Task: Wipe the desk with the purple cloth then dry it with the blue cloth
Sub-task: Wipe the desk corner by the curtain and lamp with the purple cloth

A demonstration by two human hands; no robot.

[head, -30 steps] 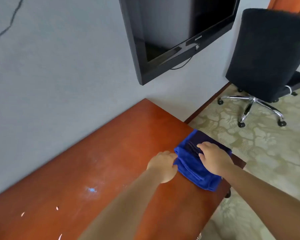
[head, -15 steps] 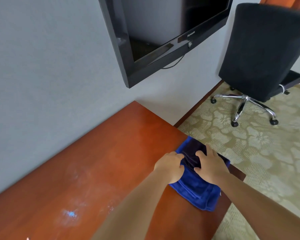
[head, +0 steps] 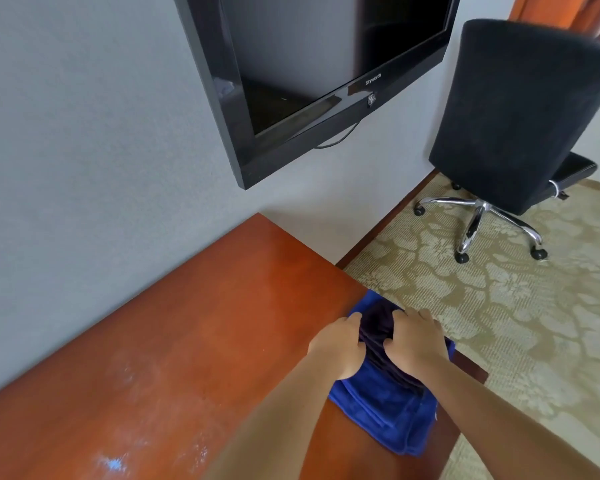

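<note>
Both hands are gathering the purple cloth (head: 378, 332) off the folded blue cloth (head: 385, 407), which is lying at the right end of the wooden surface (head: 201, 327), near its edge. The left hand (head: 340, 344) and right hand (head: 414, 342) are each pinching the dark cloth with curled fingers, bunching it between them. Judging by the pale smears still lying on the surface, wiping is not yet starting, and drying is still to come. Compared with half a second ago, the hands are sitting closer together and the purple cloth is bunching higher.
</note>
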